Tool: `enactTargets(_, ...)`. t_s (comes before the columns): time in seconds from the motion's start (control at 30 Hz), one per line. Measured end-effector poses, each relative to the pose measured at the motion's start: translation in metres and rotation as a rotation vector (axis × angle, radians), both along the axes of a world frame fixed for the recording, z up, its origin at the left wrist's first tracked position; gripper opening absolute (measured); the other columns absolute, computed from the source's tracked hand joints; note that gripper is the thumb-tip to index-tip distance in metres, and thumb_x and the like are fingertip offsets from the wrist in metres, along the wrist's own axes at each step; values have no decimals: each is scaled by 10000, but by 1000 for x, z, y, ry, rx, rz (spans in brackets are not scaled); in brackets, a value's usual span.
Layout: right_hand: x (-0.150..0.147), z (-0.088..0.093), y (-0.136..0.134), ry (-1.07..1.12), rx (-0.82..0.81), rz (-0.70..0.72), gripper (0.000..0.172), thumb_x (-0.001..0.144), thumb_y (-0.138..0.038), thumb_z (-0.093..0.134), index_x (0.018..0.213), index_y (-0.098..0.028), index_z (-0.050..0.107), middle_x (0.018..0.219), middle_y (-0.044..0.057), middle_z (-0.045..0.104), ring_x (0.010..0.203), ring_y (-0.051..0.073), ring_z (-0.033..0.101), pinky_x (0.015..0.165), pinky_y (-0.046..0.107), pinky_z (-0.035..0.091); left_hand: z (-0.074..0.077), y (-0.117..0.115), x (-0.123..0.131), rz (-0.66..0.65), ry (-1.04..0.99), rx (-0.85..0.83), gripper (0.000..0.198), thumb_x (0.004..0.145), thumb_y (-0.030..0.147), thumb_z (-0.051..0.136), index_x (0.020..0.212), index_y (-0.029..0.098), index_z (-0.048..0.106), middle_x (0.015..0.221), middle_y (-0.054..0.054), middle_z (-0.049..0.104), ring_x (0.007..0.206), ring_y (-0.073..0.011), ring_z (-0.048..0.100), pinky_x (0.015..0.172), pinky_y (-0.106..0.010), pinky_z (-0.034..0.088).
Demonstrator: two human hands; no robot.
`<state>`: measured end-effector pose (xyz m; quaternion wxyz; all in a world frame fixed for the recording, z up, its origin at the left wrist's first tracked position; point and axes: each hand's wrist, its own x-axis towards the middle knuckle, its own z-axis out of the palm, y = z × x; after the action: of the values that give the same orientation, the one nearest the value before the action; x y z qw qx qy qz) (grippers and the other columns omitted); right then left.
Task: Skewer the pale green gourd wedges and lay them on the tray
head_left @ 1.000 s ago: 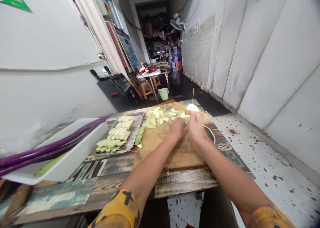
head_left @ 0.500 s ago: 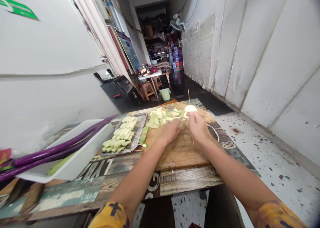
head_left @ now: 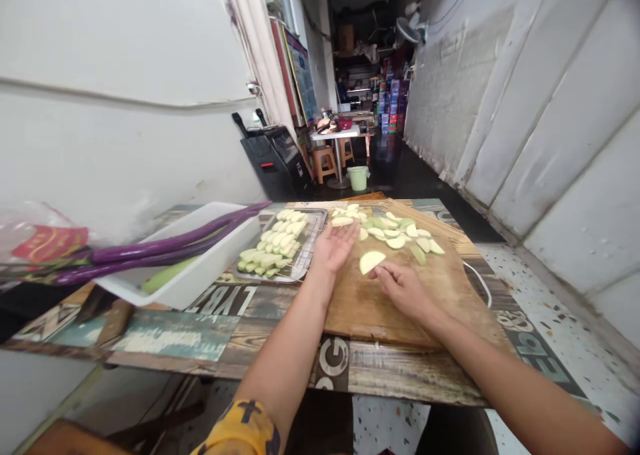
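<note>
My right hand (head_left: 400,285) is closed, its thumb and fingers pinching the edge of a pale half-round vegetable slice (head_left: 372,262) above the wooden cutting board (head_left: 370,312). I cannot make out a skewer in this hand. My left hand (head_left: 336,245) is open, palm up with fingers stretched out, over the board's left edge. Just beyond its fingertips lies a pale slice (head_left: 342,221). More loose slices with green skin (head_left: 396,242) are spread across the far part of the board. Left of my left hand, a metal tray (head_left: 306,252) bears rows of skewered slices (head_left: 275,242).
A white plastic bin (head_left: 175,292) at the left holds long purple eggplants (head_left: 165,245) and a green vegetable (head_left: 167,275). Thin wooden skewers (head_left: 425,216) lie at the board's far right, near a white cable (head_left: 483,282). Beyond the table stands a pale green bucket (head_left: 358,178).
My right hand has come nearer with a slice; the upright skewer seen earlier no longer shows. My left hand has turned palm up and moved to the board's left side. The view has swung left.
</note>
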<state>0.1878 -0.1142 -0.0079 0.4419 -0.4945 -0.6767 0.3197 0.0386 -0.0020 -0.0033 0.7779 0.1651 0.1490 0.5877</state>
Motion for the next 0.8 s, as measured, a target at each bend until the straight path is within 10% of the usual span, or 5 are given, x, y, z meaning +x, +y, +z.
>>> enactTargets(0.8, -1, -5, 5, -57, -23, -64, 297, 812, -320, 402, 728, -149, 631, 453, -34, 438, 460, 108, 402, 472, 215, 311, 1, -8, 5, 8, -68, 1, 269, 857, 205, 398, 1007, 55, 564, 1145, -211, 562, 1130, -270, 498, 874, -384, 486)
